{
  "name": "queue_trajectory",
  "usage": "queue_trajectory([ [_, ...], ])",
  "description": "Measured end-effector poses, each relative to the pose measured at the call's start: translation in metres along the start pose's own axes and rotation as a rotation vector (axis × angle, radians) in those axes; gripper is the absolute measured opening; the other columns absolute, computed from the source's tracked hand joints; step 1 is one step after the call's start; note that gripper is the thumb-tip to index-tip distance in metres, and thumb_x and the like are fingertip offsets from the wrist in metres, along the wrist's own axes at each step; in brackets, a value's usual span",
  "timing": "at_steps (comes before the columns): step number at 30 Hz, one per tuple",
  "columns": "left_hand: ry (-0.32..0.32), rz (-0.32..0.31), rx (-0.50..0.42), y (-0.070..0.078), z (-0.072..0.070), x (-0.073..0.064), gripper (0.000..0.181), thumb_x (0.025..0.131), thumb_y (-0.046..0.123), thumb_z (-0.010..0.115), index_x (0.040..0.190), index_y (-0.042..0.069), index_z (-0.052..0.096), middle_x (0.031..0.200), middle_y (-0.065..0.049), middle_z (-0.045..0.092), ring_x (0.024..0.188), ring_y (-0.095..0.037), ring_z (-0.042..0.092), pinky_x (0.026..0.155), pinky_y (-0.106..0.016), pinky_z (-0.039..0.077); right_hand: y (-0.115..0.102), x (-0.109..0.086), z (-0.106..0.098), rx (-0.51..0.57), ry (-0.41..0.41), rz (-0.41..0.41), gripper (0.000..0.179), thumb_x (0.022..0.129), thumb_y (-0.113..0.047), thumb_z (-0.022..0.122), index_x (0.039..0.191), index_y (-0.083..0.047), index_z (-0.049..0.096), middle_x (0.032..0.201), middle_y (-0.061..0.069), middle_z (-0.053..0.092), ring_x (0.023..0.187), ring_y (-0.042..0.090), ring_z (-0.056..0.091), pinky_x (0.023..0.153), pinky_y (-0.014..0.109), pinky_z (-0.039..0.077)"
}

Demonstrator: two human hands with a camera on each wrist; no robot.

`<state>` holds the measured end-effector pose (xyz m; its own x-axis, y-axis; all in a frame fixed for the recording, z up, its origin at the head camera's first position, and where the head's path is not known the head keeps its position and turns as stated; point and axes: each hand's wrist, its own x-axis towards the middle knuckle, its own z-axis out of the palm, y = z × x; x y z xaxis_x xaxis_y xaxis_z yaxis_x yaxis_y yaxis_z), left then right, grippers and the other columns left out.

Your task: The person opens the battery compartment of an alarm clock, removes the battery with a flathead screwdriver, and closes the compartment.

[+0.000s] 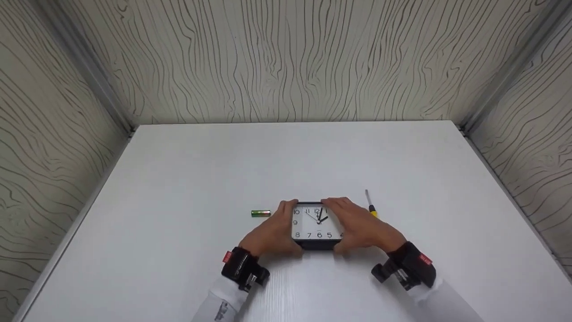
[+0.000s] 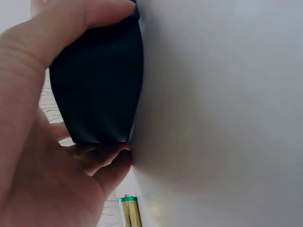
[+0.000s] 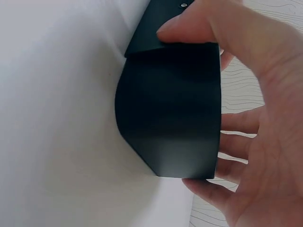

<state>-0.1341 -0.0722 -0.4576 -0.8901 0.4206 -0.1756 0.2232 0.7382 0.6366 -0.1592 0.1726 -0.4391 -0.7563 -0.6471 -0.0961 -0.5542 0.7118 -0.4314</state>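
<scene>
A rectangular alarm clock (image 1: 313, 228) with a white face and dark case lies face up on the white table. My left hand (image 1: 276, 230) grips its left side, thumb at the near edge and fingers at the far edge. On the opposite side, my right hand (image 1: 357, 226) holds it the same way and covers part of the dial. Both wrist views show the dark case (image 2: 99, 85) between thumb and fingers; in the right wrist view a small screw shows near the thumb on the case (image 3: 168, 99). The clock's back is hidden.
Left of the clock lies a green and gold battery (image 1: 261, 213). A screwdriver (image 1: 372, 206) with a black and yellow handle lies to the right, partly behind my right hand. Wood-patterned walls (image 1: 286, 62) stand around the white table (image 1: 201, 170).
</scene>
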Motion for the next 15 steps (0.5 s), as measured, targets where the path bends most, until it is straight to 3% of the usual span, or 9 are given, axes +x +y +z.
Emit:
queue_trajectory([
  [15, -0.015, -0.024, 0.020, -0.002, -0.001, -0.011, 0.124, 0.057, 0.029, 0.090, 0.153, 0.013, 0.014, 0.135, -0.005, 0.039, 0.103, -0.014, 0.053, 0.092, -0.029, 0.050, -0.009, -0.002, 0.007, -0.008, 0.010, -0.029, 0.113, 0.054, -0.035, 0.085, 0.149, -0.008, 0.032, 0.148, 0.007, 0.044, 0.134, 0.023, 0.042, 0.104, 0.045, 0.046],
])
